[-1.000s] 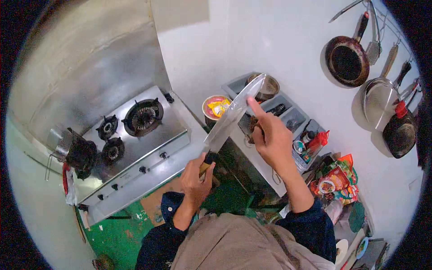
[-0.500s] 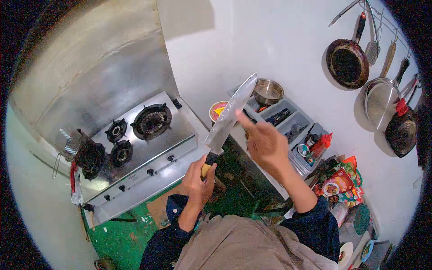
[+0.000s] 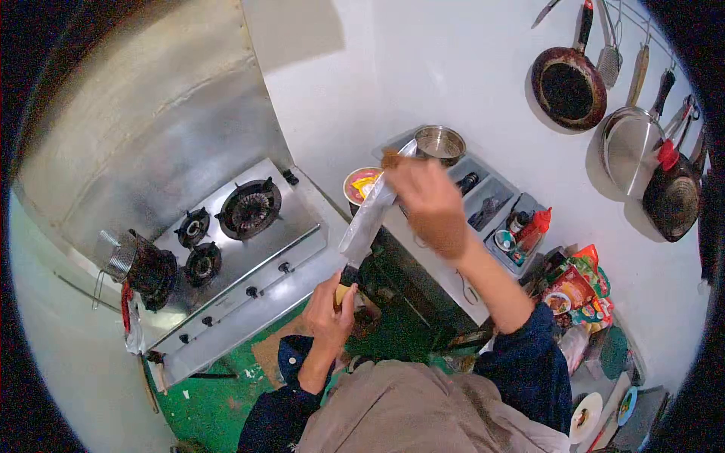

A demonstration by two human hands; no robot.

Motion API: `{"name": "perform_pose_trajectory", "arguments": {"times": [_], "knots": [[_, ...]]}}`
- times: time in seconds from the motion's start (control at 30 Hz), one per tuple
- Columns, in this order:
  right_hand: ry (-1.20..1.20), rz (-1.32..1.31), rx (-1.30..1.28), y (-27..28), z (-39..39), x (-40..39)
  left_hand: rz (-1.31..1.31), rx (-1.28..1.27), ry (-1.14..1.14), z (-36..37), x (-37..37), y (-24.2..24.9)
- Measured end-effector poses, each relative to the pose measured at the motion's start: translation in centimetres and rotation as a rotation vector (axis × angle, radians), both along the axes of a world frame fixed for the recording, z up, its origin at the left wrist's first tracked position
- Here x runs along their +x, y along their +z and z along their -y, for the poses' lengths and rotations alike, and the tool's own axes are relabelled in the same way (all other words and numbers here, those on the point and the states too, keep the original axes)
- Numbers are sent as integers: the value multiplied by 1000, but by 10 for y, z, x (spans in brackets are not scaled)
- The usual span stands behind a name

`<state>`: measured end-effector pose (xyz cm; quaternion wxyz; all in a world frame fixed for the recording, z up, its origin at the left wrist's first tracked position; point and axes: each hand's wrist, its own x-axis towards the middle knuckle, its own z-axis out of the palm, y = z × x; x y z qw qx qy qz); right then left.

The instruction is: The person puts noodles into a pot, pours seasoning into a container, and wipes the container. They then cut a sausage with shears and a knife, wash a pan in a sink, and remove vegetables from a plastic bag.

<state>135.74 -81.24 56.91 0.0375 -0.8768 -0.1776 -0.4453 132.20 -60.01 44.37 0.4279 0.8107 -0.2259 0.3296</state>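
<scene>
A large kitchen knife [image 3: 368, 217] with a broad, wet-looking blade points up and away from me. My left hand [image 3: 331, 310] is wrapped round its yellow and black handle [image 3: 346, 285]. Over the upper part of the blade is my right hand [image 3: 432, 204], smeared by motion, its fingers reaching across near the tip. Something brownish shows at those fingertips; whether it is a finger or a held thing I cannot make out. Just behind the blade stands a round tub [image 3: 358, 181] with a pink and yellow top.
A steel stove [image 3: 249, 260] with several burners is on the left. Along the wall, a grey divided tray [image 3: 495, 198] holds utensils and bottles beside a metal pot [image 3: 441, 143]. Frying pans [image 3: 568, 89] hang at right above food packets [image 3: 578, 291]. The floor [image 3: 219, 408] is green.
My right hand has moved up along the blade, its fingers now crossing near the tip. The knife sits slightly lower and further left in view, and the whole view has shifted a little.
</scene>
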Motion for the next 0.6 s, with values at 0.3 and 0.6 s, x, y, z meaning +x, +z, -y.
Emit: {"name": "perform_pose_trajectory", "arguments": {"times": [0.3,0.6], "knots": [[91,55,432,-48,18,-12,-1025,-838,-597,-2,-7,-14],[467,-209,22,-63,-40,-53,-1303,-1108,-707,8,-13,5]]}}
